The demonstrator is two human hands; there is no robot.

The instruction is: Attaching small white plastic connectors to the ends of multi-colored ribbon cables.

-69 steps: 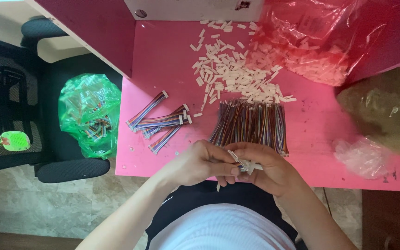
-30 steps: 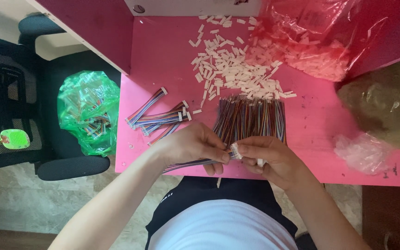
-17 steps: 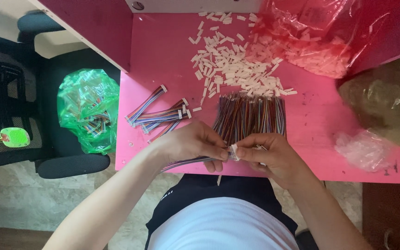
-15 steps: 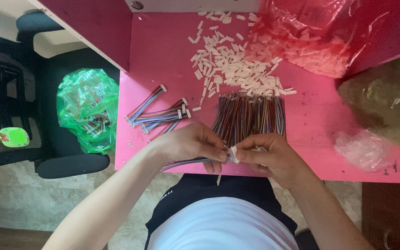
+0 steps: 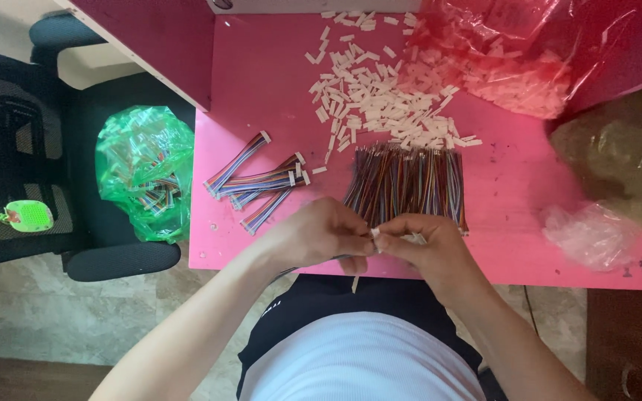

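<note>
Your left hand (image 5: 313, 238) and right hand (image 5: 421, 249) pinch one small white connector (image 5: 374, 233) between fingertips, at the near edge of the pink table (image 5: 261, 89). Beyond it lies one loose wire pile (image 5: 406, 182); left of that, about four finished ribbon cables (image 5: 258, 182).

Your table (image 5: 514, 193) is pink; connectors (image 5: 380, 104) white; wires (image 5: 406, 182) striped in many colours; bag (image 5: 143, 171) green.

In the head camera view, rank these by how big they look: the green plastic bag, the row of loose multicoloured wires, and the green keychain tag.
1. Green plastic bag, on the black chair.
2. Row of loose multicoloured wires, on the pink table. The chair sits lower than the table, so the bag's lead is probably real.
3. Green keychain tag, clearly smallest.
</note>
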